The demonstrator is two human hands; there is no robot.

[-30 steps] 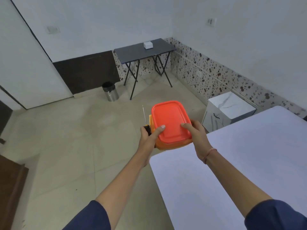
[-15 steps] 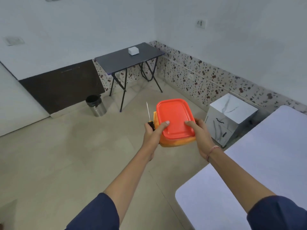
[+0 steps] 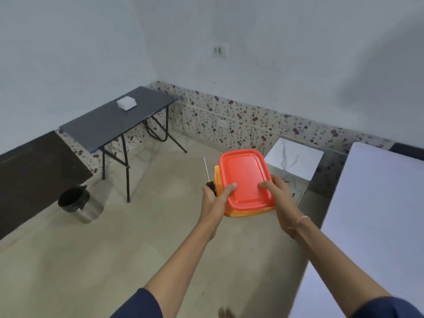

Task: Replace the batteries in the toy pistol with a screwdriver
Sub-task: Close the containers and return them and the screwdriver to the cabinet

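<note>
Gripping orange box at both sides: right hand, left hand (latter also clamping screwdriver, shaft pointing far).

Screwdriver left of box, between hands

Grey folding table against white wall.

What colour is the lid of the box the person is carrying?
Red-orange: the lid shows clearly in the head view.
</note>
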